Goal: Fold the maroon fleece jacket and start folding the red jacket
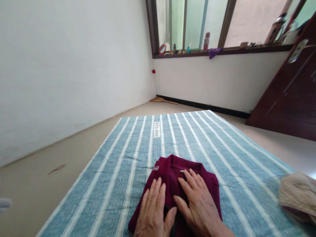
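Note:
A folded maroon garment (pixel 172 164) with a collar-like upper edge lies on the blue-and-white striped cloth (pixel 106 171) in front of me. White letters show at its upper left, and a small white tag sits near the neck. My left hand (pixel 153 210) rests flat on the garment's left side, fingers stretched out and thumb apart. On the right side, my right hand (pixel 197 200) also lies flat, its fingers pointing up toward the collar. Something dark, partly hidden, shows between the two hands. Neither hand grips anything.
A beige knitted item (pixel 298 194) lies at the right edge of the cloth. Beyond stand a white wall (pixel 74 65), a windowsill (pixel 187 52) with bottles and a mirror, and a dark red door (pixel 288 98). A thin loop (pixel 57 169) lies on the floor at left.

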Available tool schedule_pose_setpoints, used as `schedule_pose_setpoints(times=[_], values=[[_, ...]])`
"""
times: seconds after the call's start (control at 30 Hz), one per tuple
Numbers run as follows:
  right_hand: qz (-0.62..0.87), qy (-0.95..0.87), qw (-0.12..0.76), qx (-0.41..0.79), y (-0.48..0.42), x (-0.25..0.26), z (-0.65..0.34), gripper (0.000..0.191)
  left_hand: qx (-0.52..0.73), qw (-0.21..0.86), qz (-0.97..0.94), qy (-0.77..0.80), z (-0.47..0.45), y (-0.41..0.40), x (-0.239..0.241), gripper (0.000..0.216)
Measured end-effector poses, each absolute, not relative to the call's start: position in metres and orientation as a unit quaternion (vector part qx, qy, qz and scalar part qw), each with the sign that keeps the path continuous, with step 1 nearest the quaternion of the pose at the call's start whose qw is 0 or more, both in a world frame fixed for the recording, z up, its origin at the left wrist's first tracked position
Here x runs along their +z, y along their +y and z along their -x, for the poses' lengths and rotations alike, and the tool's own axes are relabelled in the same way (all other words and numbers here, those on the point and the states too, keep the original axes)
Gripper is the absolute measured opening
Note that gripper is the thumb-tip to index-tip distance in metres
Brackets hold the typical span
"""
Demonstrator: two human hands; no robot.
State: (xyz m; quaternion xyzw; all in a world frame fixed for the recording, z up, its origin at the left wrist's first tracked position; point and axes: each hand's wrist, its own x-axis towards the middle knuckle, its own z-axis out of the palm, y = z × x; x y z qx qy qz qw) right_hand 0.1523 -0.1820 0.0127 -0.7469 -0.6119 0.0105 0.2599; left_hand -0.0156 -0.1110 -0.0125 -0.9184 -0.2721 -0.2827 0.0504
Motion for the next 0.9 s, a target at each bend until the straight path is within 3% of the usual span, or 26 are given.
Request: schedule_pose_setpoints(times=[0.3,0.53,0.77,0.9], values=[[0.744,-0.614,0.261,0.041,-0.183,0.024,-0.155,0.047,-0.25,-0.073,0.914,-0.311,0.015,-0.111,-0.006,0.056],[0.736,-0.597,0.317,0.032,-0.187,0.029,-0.155,0.045,-0.283,-0.201,0.881,-0.323,0.016,-0.098,0.019,0.041],[0.745,-0.49,0.45,-0.044,-0.204,0.027,-0.164,0.04,-0.342,-0.196,0.843,-0.365,0.012,-0.066,0.029,0.032],[0.77,-0.445,0.455,-0.035,-0.21,0.014,-0.167,0.046,-0.325,-0.208,0.832,-0.398,0.009,-0.049,0.026,0.029]])
